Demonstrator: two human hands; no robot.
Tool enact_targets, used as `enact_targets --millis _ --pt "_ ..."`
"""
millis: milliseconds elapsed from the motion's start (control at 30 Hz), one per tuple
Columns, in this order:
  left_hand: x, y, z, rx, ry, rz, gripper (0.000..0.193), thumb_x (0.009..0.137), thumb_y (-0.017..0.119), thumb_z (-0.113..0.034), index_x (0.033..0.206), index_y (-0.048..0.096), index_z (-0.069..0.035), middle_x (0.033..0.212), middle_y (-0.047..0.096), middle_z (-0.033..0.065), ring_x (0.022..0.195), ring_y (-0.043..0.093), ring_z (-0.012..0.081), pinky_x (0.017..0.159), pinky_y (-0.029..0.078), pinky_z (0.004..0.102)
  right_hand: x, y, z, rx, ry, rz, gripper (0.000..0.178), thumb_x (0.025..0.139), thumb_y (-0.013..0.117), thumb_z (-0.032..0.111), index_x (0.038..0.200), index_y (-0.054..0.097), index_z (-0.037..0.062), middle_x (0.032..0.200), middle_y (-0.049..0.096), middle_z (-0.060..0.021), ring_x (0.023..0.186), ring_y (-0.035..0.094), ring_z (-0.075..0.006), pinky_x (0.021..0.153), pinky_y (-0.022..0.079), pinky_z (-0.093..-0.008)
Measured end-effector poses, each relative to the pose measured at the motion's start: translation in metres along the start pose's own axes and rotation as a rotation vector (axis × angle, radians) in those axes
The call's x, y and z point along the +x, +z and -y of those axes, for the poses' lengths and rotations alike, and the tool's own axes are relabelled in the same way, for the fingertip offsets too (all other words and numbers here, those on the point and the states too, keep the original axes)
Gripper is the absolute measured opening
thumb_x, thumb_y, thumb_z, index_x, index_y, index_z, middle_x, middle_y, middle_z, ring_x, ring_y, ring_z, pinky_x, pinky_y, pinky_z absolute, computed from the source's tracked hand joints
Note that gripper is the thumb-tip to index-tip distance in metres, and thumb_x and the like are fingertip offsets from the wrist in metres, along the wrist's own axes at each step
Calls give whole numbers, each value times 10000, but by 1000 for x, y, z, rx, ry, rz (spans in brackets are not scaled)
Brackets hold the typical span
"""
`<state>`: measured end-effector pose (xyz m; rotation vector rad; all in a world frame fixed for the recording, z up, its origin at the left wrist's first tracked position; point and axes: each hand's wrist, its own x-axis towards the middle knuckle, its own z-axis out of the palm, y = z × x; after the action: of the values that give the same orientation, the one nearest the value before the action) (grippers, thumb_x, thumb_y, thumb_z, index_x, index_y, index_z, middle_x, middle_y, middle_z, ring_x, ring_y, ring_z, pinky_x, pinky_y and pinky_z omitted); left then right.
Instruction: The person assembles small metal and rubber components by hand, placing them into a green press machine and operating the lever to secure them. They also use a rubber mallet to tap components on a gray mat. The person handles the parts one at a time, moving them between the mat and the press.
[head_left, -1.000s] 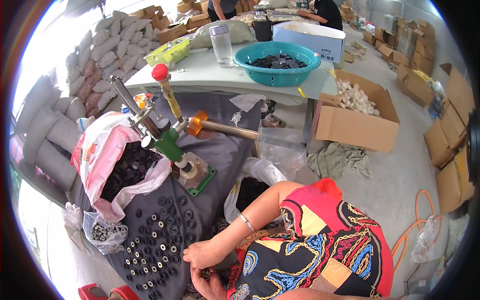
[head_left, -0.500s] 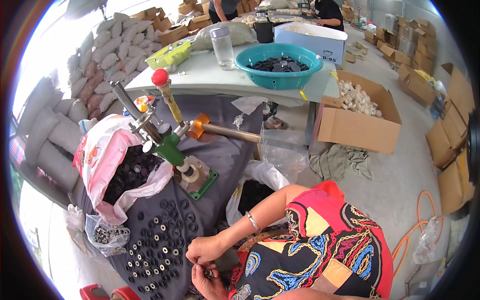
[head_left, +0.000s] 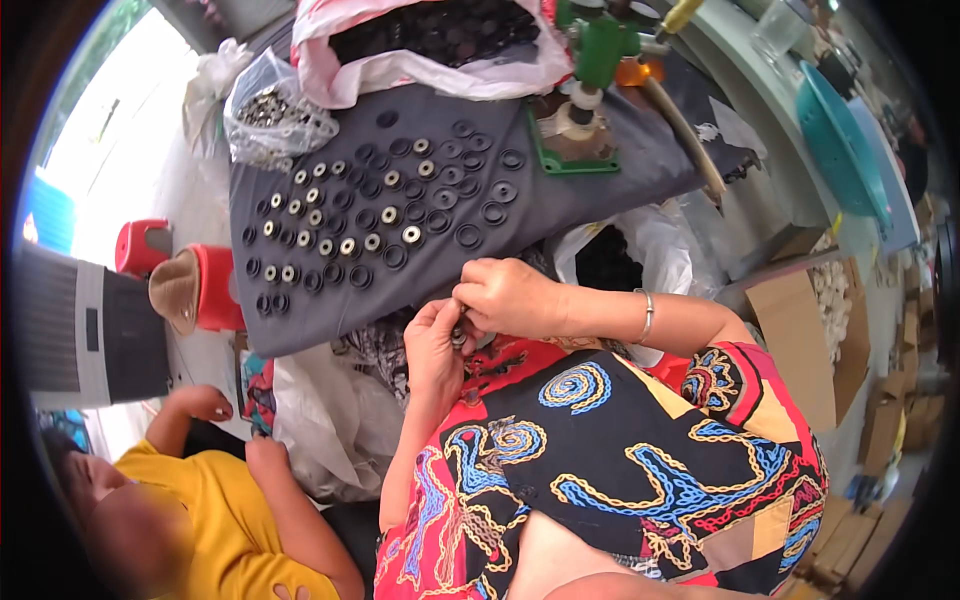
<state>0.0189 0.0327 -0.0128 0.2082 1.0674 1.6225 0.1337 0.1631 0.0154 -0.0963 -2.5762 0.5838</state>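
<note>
Head view: left hand (head_left: 436, 345) and right hand (head_left: 510, 295) pinched together on a small dark ring part (head_left: 459, 337), just off the near edge of the dark cloth (head_left: 300, 320). Too small and covered to tell its axis or facing. Rows of round black and silver-centred rings (head_left: 370, 225) spread beyond, near the green press (head_left: 590, 70). Close at left, a second person in a yellow top (head_left: 215, 520).
</note>
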Motion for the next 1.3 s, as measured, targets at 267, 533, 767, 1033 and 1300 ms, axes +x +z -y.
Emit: enact_targets --millis 267,533,767,1033,1300 --pt "5 -8 -15 -234 20 -35 242 1007 533 -169 1112 609 34 925 652 133 649 613 193 482 419 267 46 -31 -61 28 100 -128 194 734 709 50 912 645 10 805 615 -125 708 649 -285 628 540 -363" --pt "-3 -15 -18 -263 17 54 282 1029 501 -208 1165 594 21 877 652 124 611 590 189 479 408 276 84 -29 -100 -195 143 95 184 742 671 103 909 687 29 849 607 -129 813 637 -330 740 526 -424" --pt "-9 -13 -17 -265 62 52 280 1033 496 -249 1127 595 -4 754 598 75 566 550 177 464 377 272 86 -26 -106 -279 156 218 160 757 662 117 888 684 27 860 601 -131 852 631 -335 779 519 -434" --pt "-9 1 -24 -308 -9 -41 316 1029 475 -165 1275 530 24 789 607 107 575 556 192 477 395 287 86 -23 -107 -384 77 195 141 758 692 117 862 672 25 864 608 -118 863 629 -318 771 520 -432" --pt "-5 1 -19 -199 93 87 368 1012 507 -128 1354 477 4 813 633 102 547 564 158 446 397 252 61 -26 -40 -179 -181 -42 154 745 728 122 865 663 51 836 596 -82 794 605 -268 694 487 -393"
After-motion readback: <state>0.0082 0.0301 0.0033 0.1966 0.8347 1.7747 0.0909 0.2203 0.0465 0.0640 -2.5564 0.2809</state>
